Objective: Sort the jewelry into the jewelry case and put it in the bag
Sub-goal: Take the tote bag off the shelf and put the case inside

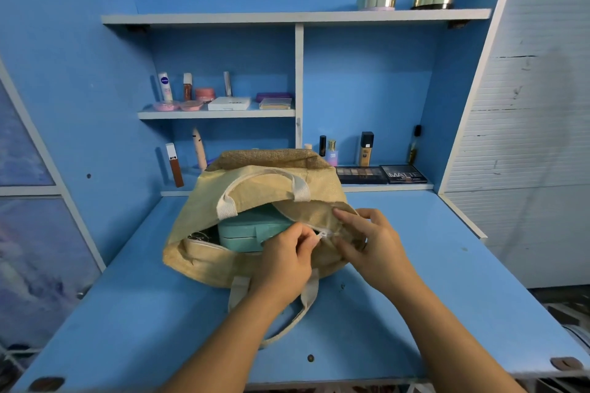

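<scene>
A tan woven bag point(198, 210) sat on the blue desk point(415, 297), at the middle of its width and nearer the back edge than the front, with its mouth facing the person and mostly unzipped. The teal jewelry case point(252, 231) lay inside the bag, its closed lid and front edge showing through the opening. Just left of it in the bag sat something dark and shiny, too small to make out. The left hand point(284, 258) was at the right part of the opening, thumb and forefinger pressed together on the small zipper pull point(322, 235), the other fingers curled under. The right hand point(373, 242) was just beside it at the bag's right end, its fingers bent and clamped on the fabric of the rim, thumb on the upper flap. One white-ended handle point(265, 174) arched over the far side of the mouth, and the other handle point(306, 297) drooped onto the desk under the left wrist. Behind the bag, along the desk's back edge, lay two eyeshadow palettes point(404, 174) with small bottles point(365, 148) standing behind them.
</scene>
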{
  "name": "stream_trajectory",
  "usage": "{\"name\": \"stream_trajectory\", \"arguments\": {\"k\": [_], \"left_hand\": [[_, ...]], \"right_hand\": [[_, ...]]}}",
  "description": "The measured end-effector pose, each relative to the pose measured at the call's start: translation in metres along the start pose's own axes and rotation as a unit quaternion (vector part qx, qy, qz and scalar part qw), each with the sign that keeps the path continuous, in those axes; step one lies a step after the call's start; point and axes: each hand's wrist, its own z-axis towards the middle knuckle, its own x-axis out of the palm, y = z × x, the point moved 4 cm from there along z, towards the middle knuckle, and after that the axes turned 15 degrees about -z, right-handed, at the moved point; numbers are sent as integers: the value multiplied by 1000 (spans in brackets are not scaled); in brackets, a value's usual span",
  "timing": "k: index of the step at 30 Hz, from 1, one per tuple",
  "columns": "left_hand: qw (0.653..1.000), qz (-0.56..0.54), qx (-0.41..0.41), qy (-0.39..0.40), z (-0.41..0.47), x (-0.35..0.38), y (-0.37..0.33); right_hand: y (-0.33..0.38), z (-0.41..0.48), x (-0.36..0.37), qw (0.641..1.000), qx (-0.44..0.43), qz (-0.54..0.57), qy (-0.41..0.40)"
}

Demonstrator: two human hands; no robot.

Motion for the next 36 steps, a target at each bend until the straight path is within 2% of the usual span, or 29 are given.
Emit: {"name": "stream_trajectory", "arguments": {"k": [6, 13, 17, 19, 24, 27, 31, 36], "left_hand": [[999, -19, -27, 23, 0, -7, -8], [997, -17, -70, 38, -4, -9, -9], [998, 27, -48, 26, -10, -6, -13], [997, 69, -32, -2, -11, -5, -16], [980, 146, -20, -133, -17, -29, -5], [967, 196, -9, -165, -28, -51, 4], [933, 287, 41, -216, -36, -86, 16], [896, 334, 109, -272, -68, -115, 28]], "right_hand": [[2, -3, 3, 993, -60, -88, 45], [14, 3, -1, 973, -138, -183, -7], [15, 4, 0, 971, -139, -196, 0], [15, 7, 0, 974, -125, -189, 12], [-1, 14, -8, 988, -54, -144, 15], [-14, 14, -10, 990, -31, -134, 20], [-21, 17, -14, 992, -9, -128, 13], [-10, 16, -10, 990, 0, -139, 8]]}}
